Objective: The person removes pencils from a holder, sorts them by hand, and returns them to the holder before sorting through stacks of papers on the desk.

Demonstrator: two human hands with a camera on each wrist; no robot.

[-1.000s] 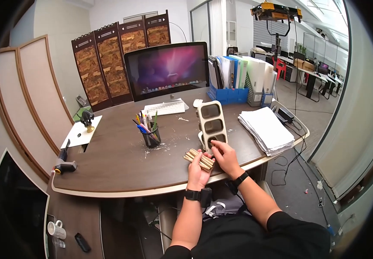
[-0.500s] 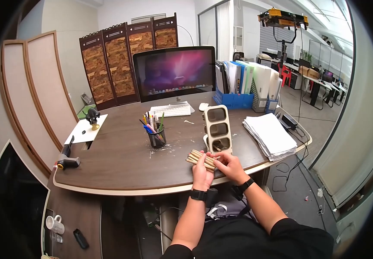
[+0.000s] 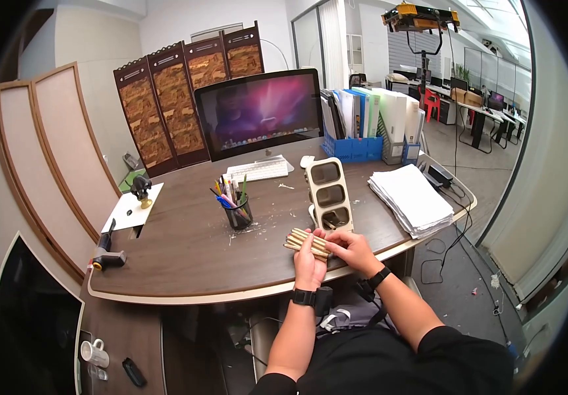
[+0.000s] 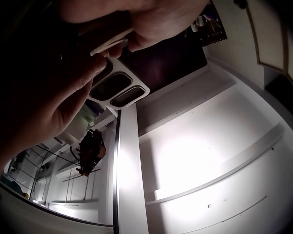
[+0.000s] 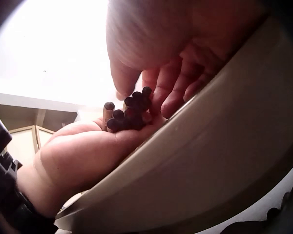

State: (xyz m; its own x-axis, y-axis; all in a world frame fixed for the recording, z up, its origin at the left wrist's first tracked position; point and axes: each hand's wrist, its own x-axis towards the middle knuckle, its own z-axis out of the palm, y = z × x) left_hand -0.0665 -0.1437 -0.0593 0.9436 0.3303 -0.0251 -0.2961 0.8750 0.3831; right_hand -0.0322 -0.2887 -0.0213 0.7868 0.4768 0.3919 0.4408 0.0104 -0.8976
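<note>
In the head view my left hand [image 3: 309, 268] holds a bundle of slim gold-coloured sticks [image 3: 304, 239], its thumb laid over them. The right wrist view shows the dark ends [image 5: 129, 117] of several sticks resting on the left palm. My right hand [image 3: 353, 251] is at the bundle's right side, thumb and fingers closed about the stick ends. Just beyond both hands stands a beige holder [image 3: 344, 191] with three dark openings in a column. Something slim shows inside its lowest opening. In the left wrist view a pale stick [image 4: 110, 42] lies close to the fingers.
Left of the hands stands a black mesh pen cup [image 3: 239, 216] with pens. A paper stack [image 3: 412, 201] lies on the right. Farther back are a keyboard [image 3: 258, 170], a monitor [image 3: 258, 112] and blue file boxes [image 3: 353, 149]. The desk's pale front edge [image 3: 185, 299] runs below the hands.
A second ago the right hand's fingers were at the holder's lowest opening. It has since come down to the bundle in the left hand, which still holds the sticks.
</note>
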